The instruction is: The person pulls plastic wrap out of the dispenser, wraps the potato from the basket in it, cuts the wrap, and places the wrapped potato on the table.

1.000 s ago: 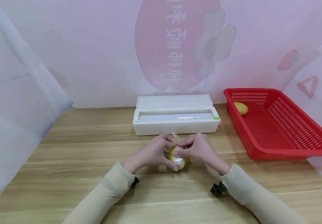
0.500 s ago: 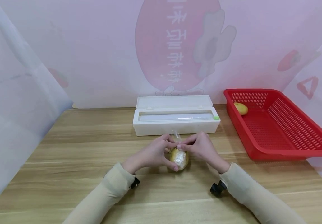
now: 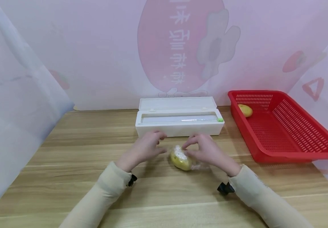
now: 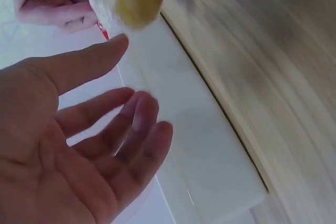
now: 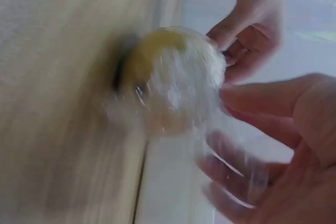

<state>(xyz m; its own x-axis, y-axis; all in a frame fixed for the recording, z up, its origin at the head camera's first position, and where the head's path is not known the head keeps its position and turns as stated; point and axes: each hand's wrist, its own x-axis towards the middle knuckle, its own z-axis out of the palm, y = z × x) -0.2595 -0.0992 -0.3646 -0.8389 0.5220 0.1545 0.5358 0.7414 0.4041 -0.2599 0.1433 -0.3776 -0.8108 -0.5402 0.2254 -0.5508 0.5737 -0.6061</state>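
A yellow potato (image 3: 180, 161) partly covered in shiny cling film (image 3: 179, 152) sits between the hands, with a loose tail of film trailing to its right. My right hand (image 3: 206, 154) pinches at the film on the potato's upper right side. In the right wrist view its thumb (image 5: 257, 98) meets the wrapped surface, and clear film hangs across the fingers. Off to the left, my left hand (image 3: 147, 148) is apart from the potato, its fingers relaxed and holding nothing. The left wrist view shows the palm (image 4: 58, 166) bare.
Behind the hands stands a white cling film box (image 3: 179, 129) with its lid raised and a roll inside. To the right, a red plastic basket (image 3: 298, 155) holds another potato (image 3: 245, 110). A wooden table (image 3: 95, 139) lies underneath, with printed sheeting behind.
My left hand has let go of the potato and moved left. The potato has turned, so its film tail points right instead of away. My right hand has shifted slightly right.
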